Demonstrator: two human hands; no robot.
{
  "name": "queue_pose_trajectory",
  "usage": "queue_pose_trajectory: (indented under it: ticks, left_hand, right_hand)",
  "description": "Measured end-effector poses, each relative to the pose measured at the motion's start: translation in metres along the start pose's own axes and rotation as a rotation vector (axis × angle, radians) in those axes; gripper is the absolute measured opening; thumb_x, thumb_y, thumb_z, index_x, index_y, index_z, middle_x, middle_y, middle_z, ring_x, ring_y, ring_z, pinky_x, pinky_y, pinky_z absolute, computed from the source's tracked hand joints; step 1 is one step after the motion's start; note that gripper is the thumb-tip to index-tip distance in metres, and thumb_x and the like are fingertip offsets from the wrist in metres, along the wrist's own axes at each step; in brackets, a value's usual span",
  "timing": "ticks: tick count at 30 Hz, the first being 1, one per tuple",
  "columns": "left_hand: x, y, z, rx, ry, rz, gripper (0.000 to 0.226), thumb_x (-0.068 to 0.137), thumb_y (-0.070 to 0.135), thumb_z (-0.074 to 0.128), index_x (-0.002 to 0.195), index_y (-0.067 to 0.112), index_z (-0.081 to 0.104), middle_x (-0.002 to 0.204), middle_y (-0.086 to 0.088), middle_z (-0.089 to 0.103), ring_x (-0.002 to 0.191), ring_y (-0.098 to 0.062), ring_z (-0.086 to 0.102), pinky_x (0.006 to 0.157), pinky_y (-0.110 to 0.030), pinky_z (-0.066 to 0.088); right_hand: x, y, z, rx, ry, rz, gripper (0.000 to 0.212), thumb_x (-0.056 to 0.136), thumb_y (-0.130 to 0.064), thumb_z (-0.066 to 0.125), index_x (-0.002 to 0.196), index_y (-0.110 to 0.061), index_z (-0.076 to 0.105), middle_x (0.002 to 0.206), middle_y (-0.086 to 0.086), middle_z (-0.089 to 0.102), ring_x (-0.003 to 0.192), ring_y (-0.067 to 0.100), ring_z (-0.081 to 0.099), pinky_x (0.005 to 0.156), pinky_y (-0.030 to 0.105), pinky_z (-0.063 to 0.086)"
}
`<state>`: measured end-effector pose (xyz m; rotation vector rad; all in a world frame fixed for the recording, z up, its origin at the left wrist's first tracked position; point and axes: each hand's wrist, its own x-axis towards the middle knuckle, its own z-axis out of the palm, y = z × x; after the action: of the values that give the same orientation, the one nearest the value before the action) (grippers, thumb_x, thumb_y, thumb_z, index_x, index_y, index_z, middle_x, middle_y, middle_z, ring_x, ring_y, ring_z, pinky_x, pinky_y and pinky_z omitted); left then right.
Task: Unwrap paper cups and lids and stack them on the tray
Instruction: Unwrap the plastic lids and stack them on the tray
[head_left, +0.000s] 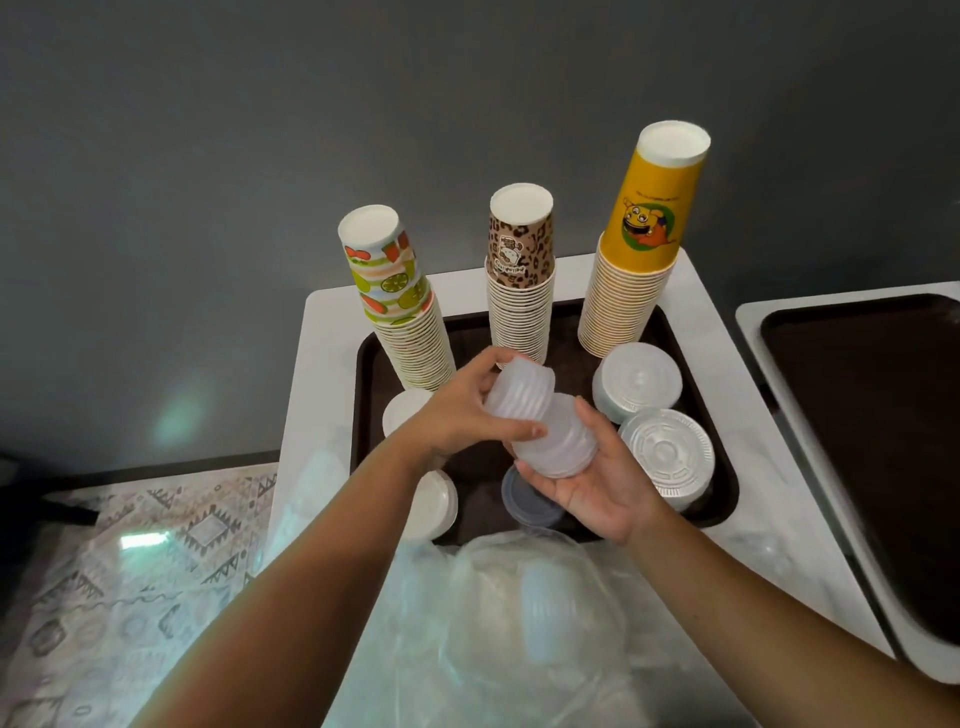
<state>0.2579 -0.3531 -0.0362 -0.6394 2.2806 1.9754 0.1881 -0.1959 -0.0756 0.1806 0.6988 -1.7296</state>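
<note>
White table (322, 332), dark brown tray (724, 483) on it, crumpled clear plastic wrap (498, 623) at near edge

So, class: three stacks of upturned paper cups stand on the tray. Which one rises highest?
The yellow cup stack at the back right: its top cup carries a cartoon face, while the leopard-print stack and the fruit-pattern stack end lower.
</note>
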Motion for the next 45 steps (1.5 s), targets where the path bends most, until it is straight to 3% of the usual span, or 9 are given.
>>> queue_pose_trajectory:
  ticks: [6,18,24,27,30,33,36,39,45]
  left_hand:
    - [0.025,-0.015,-0.001,0.315,0.287,-0.185,0.076,0.069,0.031,0.084,0.129,0.021,0.038,0.123,0.0,0.045,0.112,-0.02,0.046,0.093,-0.038,0.047]
    - [0.056,-0.04,0.031,0.966,0.1,-0.144,0.074,0.077,0.022,0.076,0.136,0.015,0.032,0.133,-0.02,0.04,0.123,-0.037,0.041,0.099,-0.044,0.039]
    - [0.046,-0.03,0.026,0.982,-0.041,-0.198,0.108,0.071,0.024,0.082,0.15,0.014,0.009,0.151,-0.018,0.017,0.138,-0.038,0.021,0.111,-0.046,0.028]
    - [0.03,-0.018,0.02,0.975,0.064,-0.092,0.085,0.084,0.015,0.069,0.149,0.015,0.015,0.148,-0.017,0.025,0.133,-0.033,0.031,0.106,-0.039,0.034]
    - [0.006,-0.008,0.019,0.692,0.165,-0.026,0.037,0.101,0.019,0.041,0.138,0.013,0.037,0.126,-0.017,0.051,0.104,-0.029,0.057,0.085,-0.035,0.051]
    - [-0.017,-0.008,0.028,0.313,0.062,-0.241,0.039,0.102,0.038,0.033,0.133,0.015,0.042,0.123,-0.013,0.055,0.099,-0.032,0.063,0.081,-0.043,0.057]
    - [-0.031,-0.018,0.039,-0.011,0.033,-0.375,0.038,0.1,0.032,0.044,0.133,0.014,0.041,0.125,-0.017,0.055,0.103,-0.035,0.064,0.082,-0.047,0.057]
    - [-0.032,-0.025,0.044,0.004,0.114,-0.359,0.04,0.098,0.023,0.049,0.134,0.009,0.04,0.127,-0.017,0.053,0.105,-0.035,0.063,0.083,-0.049,0.057]
    - [-0.033,-0.027,0.054,0.18,0.159,-0.369,0.042,0.098,0.019,0.047,0.136,0.006,0.034,0.133,-0.017,0.046,0.113,-0.033,0.055,0.072,-0.036,0.058]
  right_hand:
    - [0.005,0.004,-0.008,0.015,0.003,0.015,0.094,0.042,-0.034,0.093,0.126,-0.023,0.055,0.111,0.015,0.064,0.097,0.031,0.065,0.072,0.039,0.057]
    - [-0.012,0.007,-0.016,-0.009,0.022,0.046,0.088,0.038,-0.02,0.09,0.121,-0.022,0.061,0.106,0.014,0.065,0.093,0.029,0.066,0.07,0.043,0.057]
    - [-0.019,0.008,-0.014,-0.084,0.19,0.023,0.062,0.074,-0.012,0.062,0.133,-0.006,0.045,0.119,0.02,0.063,0.101,0.031,0.064,0.068,0.042,0.058]
    - [-0.017,0.011,-0.013,-0.09,0.263,0.011,0.058,0.079,-0.012,0.063,0.133,-0.004,0.044,0.13,0.024,0.055,0.114,0.035,0.059,0.074,0.045,0.057]
    - [-0.013,0.012,-0.009,-0.132,0.334,-0.04,0.042,0.088,-0.009,0.059,0.128,-0.006,0.047,0.127,0.02,0.057,0.116,0.033,0.057,0.075,0.044,0.058]
    - [-0.012,0.012,-0.002,-0.208,0.337,-0.062,0.036,0.09,-0.008,0.058,0.125,-0.008,0.05,0.121,0.019,0.061,0.11,0.032,0.061,0.075,0.04,0.059]
    - [-0.013,0.014,0.004,-0.286,0.338,-0.055,0.036,0.091,-0.01,0.059,0.125,-0.009,0.051,0.119,0.018,0.063,0.104,0.03,0.064,0.069,0.037,0.06]
    - [-0.013,0.017,0.004,-0.663,0.448,-0.106,0.05,0.084,-0.02,0.07,0.126,-0.018,0.044,0.123,0.009,0.056,0.105,0.027,0.061,0.067,0.033,0.059]
    - [-0.009,0.026,-0.008,-1.456,0.597,-0.387,0.061,0.08,-0.029,0.074,0.131,-0.013,0.045,0.122,0.007,0.051,0.112,0.023,0.051,0.091,0.031,0.045]
